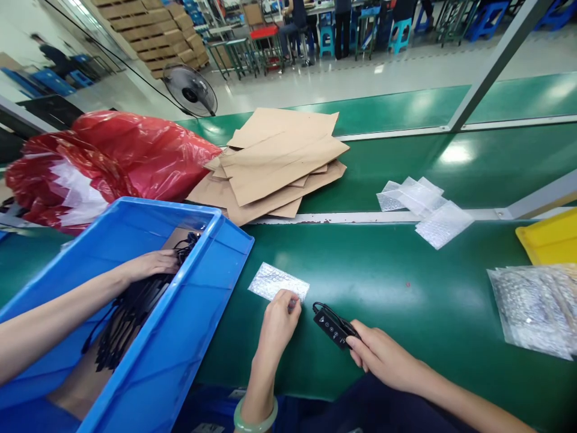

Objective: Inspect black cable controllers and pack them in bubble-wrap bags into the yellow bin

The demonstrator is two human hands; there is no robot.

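Note:
My left hand (278, 322), with a pale green bangle on its wrist, pinches the near edge of a small bubble-wrap bag (276, 280) that lies flat on the green belt (383, 264). My right hand (381, 355) is closed round the end of a black controller with white button marks (332, 325), which rests on the belt just right of the bag. A short loop of cable shows at the controller's far end.
A co-worker's bare arm (90, 294) reaches into a blue bin (189, 313) of black cables at the left. Behind it lie a red plastic bag (112, 150) and stacked cardboard sheets (279, 162). Bubble bags lie at the centre right (424, 204) and far right (536, 307), by a yellow tray (552, 237).

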